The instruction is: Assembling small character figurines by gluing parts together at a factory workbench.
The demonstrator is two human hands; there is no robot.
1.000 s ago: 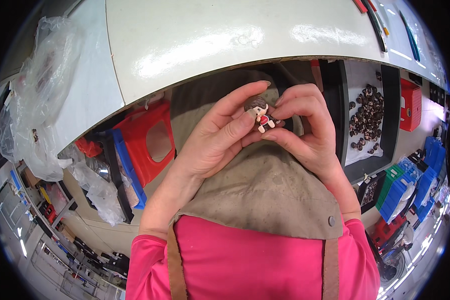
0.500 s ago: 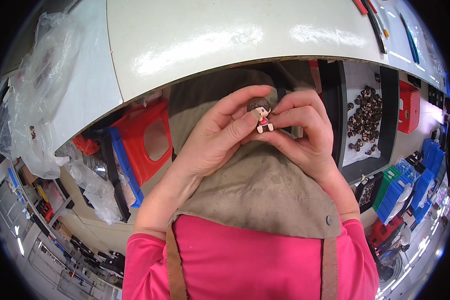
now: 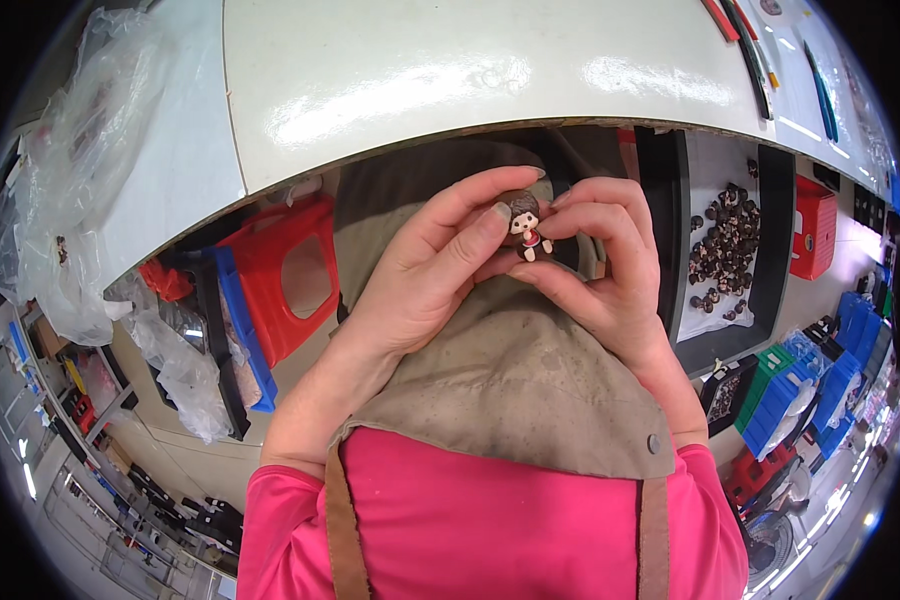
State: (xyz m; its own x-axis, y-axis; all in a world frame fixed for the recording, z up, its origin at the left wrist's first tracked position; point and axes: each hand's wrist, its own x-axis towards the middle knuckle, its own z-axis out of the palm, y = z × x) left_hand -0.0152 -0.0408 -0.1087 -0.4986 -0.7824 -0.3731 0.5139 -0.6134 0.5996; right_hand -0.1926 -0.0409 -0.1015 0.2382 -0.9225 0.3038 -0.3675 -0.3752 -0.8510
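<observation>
A small toy figurine with brown hair, a red top and a dark lower body sits between my hands, above my lap. My left hand is closed on its left side, the thumb against its head and the fingers behind it. From the other side, my right hand curls in with fingertips at the figurine's side and the thumb below its feet. What lies behind the figurine between the fingers is hidden.
A white worktable spans the far side. To the right, a dark tray holds many small brown-headed pieces. Plastic bags lie at the left, near a red stool. Blue and green bins stand farther right.
The figurine has turned and tilted slightly in my fingers, and a dark lower part now shows. My left thumb has shifted up toward its head. My right fingers have drawn slightly outward.
</observation>
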